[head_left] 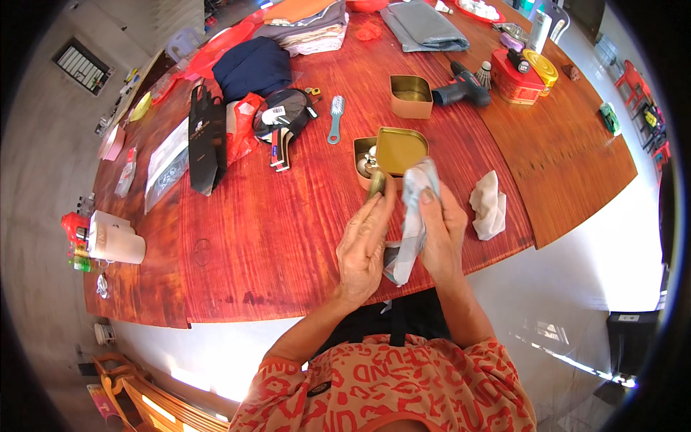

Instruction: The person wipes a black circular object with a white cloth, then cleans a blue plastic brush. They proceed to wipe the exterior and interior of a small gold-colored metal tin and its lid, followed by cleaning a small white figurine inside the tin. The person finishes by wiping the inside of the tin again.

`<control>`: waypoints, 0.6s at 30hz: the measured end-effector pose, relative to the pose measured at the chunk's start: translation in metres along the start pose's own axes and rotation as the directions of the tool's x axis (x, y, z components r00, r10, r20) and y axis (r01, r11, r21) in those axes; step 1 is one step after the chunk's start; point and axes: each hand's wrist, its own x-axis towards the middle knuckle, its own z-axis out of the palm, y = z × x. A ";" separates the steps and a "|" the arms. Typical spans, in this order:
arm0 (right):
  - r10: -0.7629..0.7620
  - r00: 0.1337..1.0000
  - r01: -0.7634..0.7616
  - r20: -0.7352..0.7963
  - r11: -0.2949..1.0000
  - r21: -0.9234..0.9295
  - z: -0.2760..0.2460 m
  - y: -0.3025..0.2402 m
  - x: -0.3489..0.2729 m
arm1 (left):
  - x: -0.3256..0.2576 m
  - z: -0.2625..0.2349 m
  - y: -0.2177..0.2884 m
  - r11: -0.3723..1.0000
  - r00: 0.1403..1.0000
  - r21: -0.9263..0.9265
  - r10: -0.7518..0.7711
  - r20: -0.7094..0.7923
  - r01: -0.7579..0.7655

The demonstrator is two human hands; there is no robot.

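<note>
My left hand [362, 248] is closed with a small olive-gold rounded piece [376, 184] at its fingertips; its kind is not clear. My right hand [444, 227] grips a folded pale grey-white cloth [415, 216], which hangs down between the hands and is slightly blurred. Just beyond the hands stands an open copper-coloured square tin [362, 178] with small whitish items inside. Its gold-lined lid [403, 152] rests tilted over its right side. Farther off is a second open square tin [412, 108]. Right of my right hand lies a crumpled cream cloth [489, 207].
A cordless drill [464, 88], a shuttlecock [484, 75] and a red tin [518, 79] stand at the far right of the wooden table [259, 245]. A hairbrush [336, 119], a black paper bag [206, 142] and folded clothes [313, 32] lie beyond. A pale jug [119, 241] stands left.
</note>
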 end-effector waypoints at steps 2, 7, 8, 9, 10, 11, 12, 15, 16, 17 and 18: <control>-0.230 0.973 0.215 -0.024 0.939 -0.270 0.007 -0.004 -0.005 | -0.008 -0.002 0.004 0.832 0.930 -0.441 -0.366 0.022 0.338; -0.572 0.709 0.702 0.413 0.520 -0.486 0.018 0.010 -0.016 | -0.013 -0.001 0.001 0.421 0.890 -0.829 -0.418 0.183 0.368; -0.590 0.705 0.702 0.394 0.504 -0.503 0.019 0.010 -0.013 | -0.014 -0.001 0.001 0.346 0.886 -0.865 -0.415 0.206 0.363; -0.606 0.703 0.699 0.373 0.491 -0.520 0.020 0.010 -0.008 | -0.017 -0.002 0.001 0.302 0.885 -0.883 -0.412 0.218 0.359; -0.622 0.700 0.695 0.352 0.479 -0.536 0.021 0.010 -0.004 | -0.018 -0.003 0.001 0.301 0.884 -0.880 -0.407 0.231 0.368; -0.628 0.710 0.673 0.317 0.474 -0.567 0.022 0.010 0.000 | -0.020 -0.004 0.001 0.300 0.883 -0.876 -0.403 0.243 0.378; -0.622 0.735 0.628 0.269 0.476 -0.615 0.020 0.015 0.004 | -0.019 -0.004 0.001 0.296 0.883 -0.873 -0.393 0.257 0.386; -0.536 0.838 0.470 0.099 0.619 -0.629 0.015 0.021 0.017 | -0.017 -0.004 0.009 0.307 0.854 -0.850 -0.443 0.271 0.429; -0.534 0.838 0.471 0.109 0.610 -0.637 0.014 0.023 0.017 | -0.017 -0.004 0.009 0.298 0.856 -0.855 -0.440 0.271 0.424; -0.532 0.838 0.472 0.118 0.601 -0.645 0.013 0.023 0.017 | -0.017 -0.004 0.010 0.296 0.854 -0.852 -0.437 0.281 0.432; -0.530 0.838 0.473 0.126 0.592 -0.653 0.012 0.023 0.017 | -0.016 -0.005 0.010 0.295 0.853 -0.848 -0.434 0.292 0.440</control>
